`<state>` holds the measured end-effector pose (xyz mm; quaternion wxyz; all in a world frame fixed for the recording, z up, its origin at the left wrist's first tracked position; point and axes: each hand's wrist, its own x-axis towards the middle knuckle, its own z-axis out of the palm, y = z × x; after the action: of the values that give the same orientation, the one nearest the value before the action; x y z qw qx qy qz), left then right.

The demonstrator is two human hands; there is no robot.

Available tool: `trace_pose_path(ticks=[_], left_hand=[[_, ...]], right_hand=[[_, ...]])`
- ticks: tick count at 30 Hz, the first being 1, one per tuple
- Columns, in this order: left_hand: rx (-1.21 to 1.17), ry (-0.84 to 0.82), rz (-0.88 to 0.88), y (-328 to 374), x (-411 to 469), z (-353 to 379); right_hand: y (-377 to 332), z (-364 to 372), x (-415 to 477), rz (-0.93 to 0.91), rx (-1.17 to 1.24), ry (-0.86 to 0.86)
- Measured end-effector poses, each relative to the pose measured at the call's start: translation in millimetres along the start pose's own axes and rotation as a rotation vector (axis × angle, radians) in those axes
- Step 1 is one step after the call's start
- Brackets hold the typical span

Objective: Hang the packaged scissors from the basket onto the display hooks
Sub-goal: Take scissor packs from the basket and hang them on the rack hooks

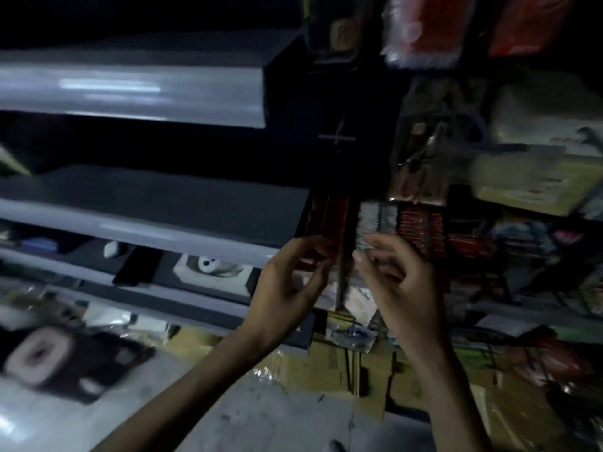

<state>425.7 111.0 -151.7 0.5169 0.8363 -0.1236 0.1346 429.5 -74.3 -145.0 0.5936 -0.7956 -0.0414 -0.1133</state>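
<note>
The view is dark and blurred. My left hand (293, 278) and my right hand (394, 275) are raised side by side in front of a dark upright post. Both pinch a flat packaged item (339, 288) with a red upper part and a pale lower card; whether it holds scissors I cannot tell. A bare metal display hook (337, 137) sticks out above the hands. More red packets (421, 226) hang to the right of the post. No basket is in view.
Grey shelves (137, 93) run across the left, with a white boxed item (212, 272) on a lower one. Packed goods (535, 177) crowd the right side. Cardboard and wrapped stock (346, 360) lie below the hands.
</note>
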Motion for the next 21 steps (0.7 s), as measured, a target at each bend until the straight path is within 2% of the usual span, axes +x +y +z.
trace_pose_path(ticks=[5,11,16,21], left_hand=[[0.167,0.122,-0.082,-23,-53,-72],[0.369,0.355,-0.339,-57,-146,-167],[0.635,0.462,-0.575,-73,-243,-231],[0.897,0.358,-0.772,-105,-347,-297]], right_hand=[[-29,64,-10,-0.031,0.099,-0.238],[-50,175,-37,-0.052,0.215,-0.521],[-53,287,-79,-0.141,0.049,-0.863],[-69,400,-142,-0.346,-0.163,-1.130]])
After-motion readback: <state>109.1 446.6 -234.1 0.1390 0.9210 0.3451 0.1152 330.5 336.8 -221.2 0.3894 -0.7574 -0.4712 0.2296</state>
